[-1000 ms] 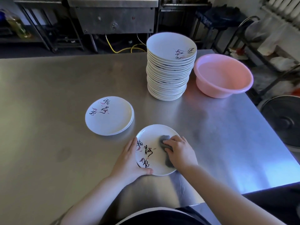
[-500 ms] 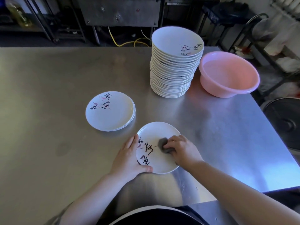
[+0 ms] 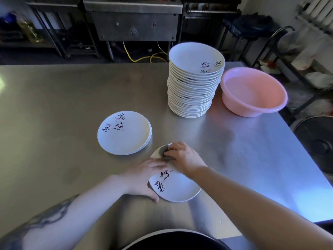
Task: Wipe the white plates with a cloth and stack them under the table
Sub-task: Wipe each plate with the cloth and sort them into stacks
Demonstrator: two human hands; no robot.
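Observation:
A white plate (image 3: 177, 190) with black and pink markings lies on the steel table (image 3: 54, 105) near its front edge. My left hand (image 3: 144, 175) holds the plate's left rim, thumb curled under the near edge. My right hand (image 3: 182, 156) grips a grey cloth (image 3: 164, 152) and presses it on the plate's far part. A short pile of white plates (image 3: 124, 132) lies to the left behind it. A tall stack of white plates (image 3: 194, 82) stands at the back.
A pink plastic basin (image 3: 252, 91) stands to the right of the tall stack, near the table's right edge. Steel kitchen equipment (image 3: 133, 20) and a yellow hose lie behind the table. A dark round pot (image 3: 317, 143) sits on the floor at the right.
My right hand has moved the cloth from the plate's middle to its far edge. My left hand has shifted further over the plate's left side. The view has dropped slightly.

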